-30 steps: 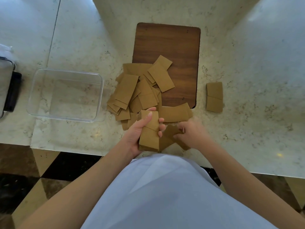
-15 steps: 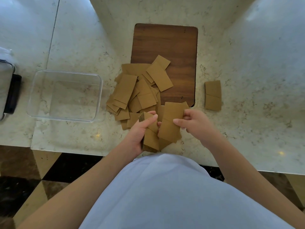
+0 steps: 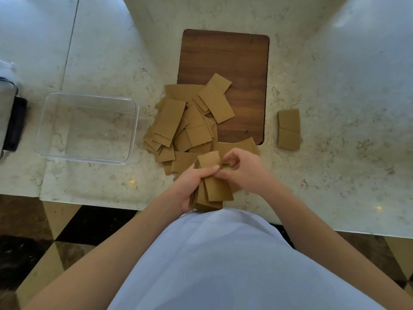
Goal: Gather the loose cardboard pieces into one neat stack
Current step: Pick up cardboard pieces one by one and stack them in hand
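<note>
Head view: left hand [image 3: 190, 186] grips the cardboard stack [image 3: 212, 193] below the wooden board [image 3: 225, 63]; right hand [image 3: 243, 171] pinches its top piece.

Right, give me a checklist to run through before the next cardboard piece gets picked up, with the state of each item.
1. Left hand grips the stack: ok.
2. Stack edges squared: not ok, the top piece sits skewed and overhangs.
3. Right hand free to reach: cannot tell, its curled fingers are at the stack's top edge.
4. Loose pile within reach, just beyond the hands: ok.
5. Two stray pieces lie apart, right of the wooden board, not gathered: not ok.
6. Clear container stands beside the pile, not on it: ok.
</note>
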Tool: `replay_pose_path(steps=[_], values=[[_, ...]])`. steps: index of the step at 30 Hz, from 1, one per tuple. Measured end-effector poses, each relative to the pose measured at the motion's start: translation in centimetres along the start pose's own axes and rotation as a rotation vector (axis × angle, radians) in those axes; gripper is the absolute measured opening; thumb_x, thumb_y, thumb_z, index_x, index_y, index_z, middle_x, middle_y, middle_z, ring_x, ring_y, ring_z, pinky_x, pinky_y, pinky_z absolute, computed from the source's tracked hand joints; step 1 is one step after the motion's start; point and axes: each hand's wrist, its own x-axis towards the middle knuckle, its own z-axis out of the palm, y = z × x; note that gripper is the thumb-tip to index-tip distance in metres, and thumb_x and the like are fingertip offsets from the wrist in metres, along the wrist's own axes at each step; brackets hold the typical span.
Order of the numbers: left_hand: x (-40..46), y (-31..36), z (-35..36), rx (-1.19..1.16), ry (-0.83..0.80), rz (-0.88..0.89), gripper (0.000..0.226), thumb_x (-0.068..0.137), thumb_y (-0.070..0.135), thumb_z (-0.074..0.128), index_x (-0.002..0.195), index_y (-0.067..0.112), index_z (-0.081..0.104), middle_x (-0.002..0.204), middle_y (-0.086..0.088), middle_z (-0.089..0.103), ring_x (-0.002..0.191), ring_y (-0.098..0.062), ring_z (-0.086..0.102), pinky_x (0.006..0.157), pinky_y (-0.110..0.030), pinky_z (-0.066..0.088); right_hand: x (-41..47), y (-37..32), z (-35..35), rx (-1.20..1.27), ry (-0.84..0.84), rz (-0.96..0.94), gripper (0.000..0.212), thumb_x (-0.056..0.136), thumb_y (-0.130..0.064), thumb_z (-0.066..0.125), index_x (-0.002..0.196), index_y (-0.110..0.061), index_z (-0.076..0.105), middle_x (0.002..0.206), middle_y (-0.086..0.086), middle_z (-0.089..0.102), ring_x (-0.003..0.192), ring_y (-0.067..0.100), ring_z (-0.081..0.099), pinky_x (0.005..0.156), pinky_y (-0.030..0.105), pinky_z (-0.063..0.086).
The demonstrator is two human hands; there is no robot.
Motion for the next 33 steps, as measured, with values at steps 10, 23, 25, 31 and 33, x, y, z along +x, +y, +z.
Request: replay_pose_path(steps=[10,23,25,31,33], values=[[0.1,0.5,-0.7,-0.29,-0.162,0.008,0.061,0.085,0.062,0.072,0.137,0.031,0.06,0.093,-0.014,0.066,0.075,-0.024,0.065,0.065,-0.039,0.059,4.8,3.2,-0.8,-0.753,0.125,-0.132,0.073,0.082,-0.039,0.079,0.147,-0.03,0.045,0.152,0.007,0.035,0.138,0.033,0.028,0.109,0.054,0.03],[0.7,0.1,-1.2,-0.285,-0.019,-0.011,0.053,0.09,0.057,0.072,0.131,0.024,0.064,0.092,-0.016,0.069,0.077,-0.028,0.069,0.064,-0.04,0.06,1.9,3.2,-2.3,-0.225,0.08,-0.11,0.024,0.096,-0.028,0.068,0.074,-0.02,0.062,0.066,-0.006,0.06,0.061,0.011,0.055,0.055,0.028,0.034],[0.9,0.0,-1.1,-0.238,0.024,0.004,0.054,0.09,0.056,0.072,0.132,0.023,0.063,0.095,-0.016,0.068,0.08,-0.029,0.069,0.065,-0.041,0.06,0.7,2.3,-2.4,-0.196,0.134,-0.064,0.029,0.097,-0.028,0.065,0.069,-0.021,0.061,0.061,-0.006,0.058,0.054,0.008,0.051,0.048,0.022,0.03],[1.3,-0.2,0.2,-0.127,0.104,0.058,0.054,0.09,0.052,0.073,0.129,0.018,0.057,0.106,-0.02,0.07,0.092,-0.035,0.073,0.078,-0.053,0.065,-2.7,-2.8,-0.6,-0.433,0.15,-0.111,0.021,0.103,-0.025,0.047,0.084,-0.017,0.05,0.082,-0.003,0.05,0.063,0.007,0.044,0.056,0.02,0.033],[1.2,-0.1,0.5,-0.128,0.075,0.057,0.061,0.081,0.048,0.079,0.133,0.024,0.059,0.118,-0.014,0.072,0.106,-0.033,0.072,0.092,-0.053,0.062,-3.5,-4.2,0.5,-0.539,0.055,-0.199,0.024,0.105,-0.031,0.042,0.087,-0.019,0.052,0.088,-0.002,0.05,0.064,0.009,0.046,0.061,0.025,0.041]])
